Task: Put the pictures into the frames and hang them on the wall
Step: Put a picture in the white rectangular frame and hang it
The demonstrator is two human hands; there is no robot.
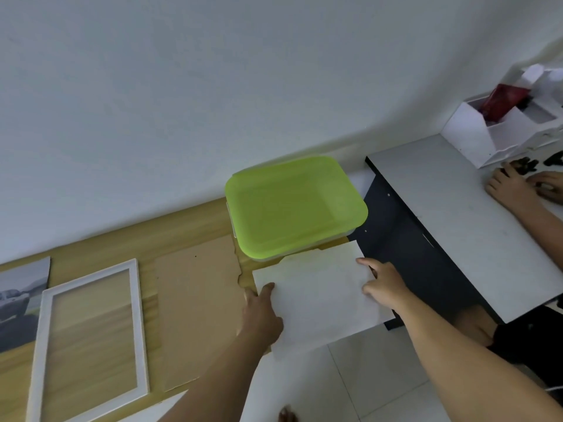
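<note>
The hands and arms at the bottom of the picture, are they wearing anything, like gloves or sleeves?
No. The left hand and the right hand are bare, with no gloves, and no rings or watch show. Both forearms are bare too, with no sleeves as far as the picture reaches. They are ordinary human hands with fingers and thumbs, with no cables or markings on them.

Both hands on a white sheet (320, 300) at centre: left hand (262, 315) pinching its 9 o'clock edge, right hand (382, 283) pressing its 3 o'clock corner. Sheet's far end tucked against a green-lidded box (292, 205) at 12 o'clock. Brown backing board (195, 309) flat on the wooden table (182, 220) toward 9 o'clock, white frame (88, 339) just beyond it, a landscape picture (21, 300) at the far edge. Another person's hands (518, 187) on a grey table (451, 202) at 2 o'clock.
</note>
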